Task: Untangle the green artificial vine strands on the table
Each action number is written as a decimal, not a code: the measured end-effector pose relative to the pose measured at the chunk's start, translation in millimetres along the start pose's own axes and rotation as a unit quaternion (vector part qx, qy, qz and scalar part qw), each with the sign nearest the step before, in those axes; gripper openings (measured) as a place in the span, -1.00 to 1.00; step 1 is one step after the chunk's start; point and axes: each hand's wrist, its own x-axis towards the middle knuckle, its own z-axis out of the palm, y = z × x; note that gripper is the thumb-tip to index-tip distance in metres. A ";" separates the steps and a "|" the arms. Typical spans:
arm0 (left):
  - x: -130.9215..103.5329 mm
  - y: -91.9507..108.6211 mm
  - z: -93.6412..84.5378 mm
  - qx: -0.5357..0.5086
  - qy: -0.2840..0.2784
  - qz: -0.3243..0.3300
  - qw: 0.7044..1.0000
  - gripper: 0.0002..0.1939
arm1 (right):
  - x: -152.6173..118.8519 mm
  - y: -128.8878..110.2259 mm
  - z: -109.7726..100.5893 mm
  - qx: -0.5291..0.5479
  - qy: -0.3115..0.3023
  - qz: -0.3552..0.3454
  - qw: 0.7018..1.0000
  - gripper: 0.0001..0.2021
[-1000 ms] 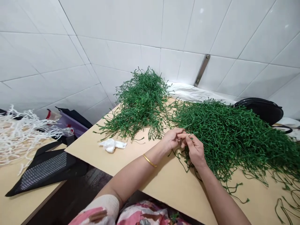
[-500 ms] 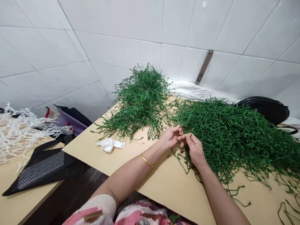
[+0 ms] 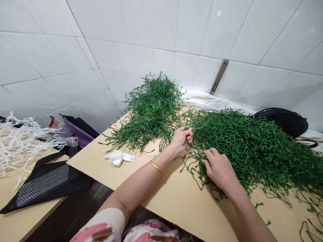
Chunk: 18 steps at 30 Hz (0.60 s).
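Just drawn apart, after meeting fingertip to fingertip beside the near-left edge of the larger green pile [image 3: 252,144]. Now carried farther up the table [image 3: 184,198] in the left hand [image 3: 182,138]: a thin green strand [image 3: 199,127], stretching rightward from the pinch. Shifted lower and to the right with the right hand [image 3: 219,168], away from that strand. Probably meaning a break in the two-handed handling, with the hold left wholly to one side.

On the left, curled into a loose fist, with thumb pressed to forefinger, pinching the green strand; impossible to tell whether at its end or partway along. On the right, spread between thumb and forefinger, with nothing visibly pinched; partly hidden past the knuckles, so cannot tell whether touching the pile underneath.

As for position: directly at the left fingers, running out over the fringe of the larger green pile and soon lost among similar strands. Beyond and to the left of the right fingers, apart from them. Close behind the left hand, the smaller green pile [image 3: 153,104]. Left of the left wrist, on bare board, a crumpled white tissue [image 3: 119,157]. Behind the larger green pile, a black bag [image 3: 281,121], well apart from both hands.
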 end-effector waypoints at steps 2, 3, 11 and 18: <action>-1.9 -4.1 3.0 0.051 0.002 0.053 0.997 -0.82 | 0.6 8.6 -3.7 -0.069 0.028 0.019 0.997 -0.81; -3.1 -7.5 3.4 0.079 0.008 0.080 0.994 -0.82 | 0.9 10.9 -4.6 -0.063 0.038 0.023 0.997 -0.79; -18.0 -33.6 -0.3 0.164 -0.022 0.085 0.982 -0.77 | 15.1 7.1 13.5 0.298 0.048 0.110 0.947 -0.75; -18.7 -43.9 1.0 0.089 -0.086 -0.037 0.992 -0.80 | 29.1 28.5 24.7 0.701 0.146 0.270 0.644 -0.63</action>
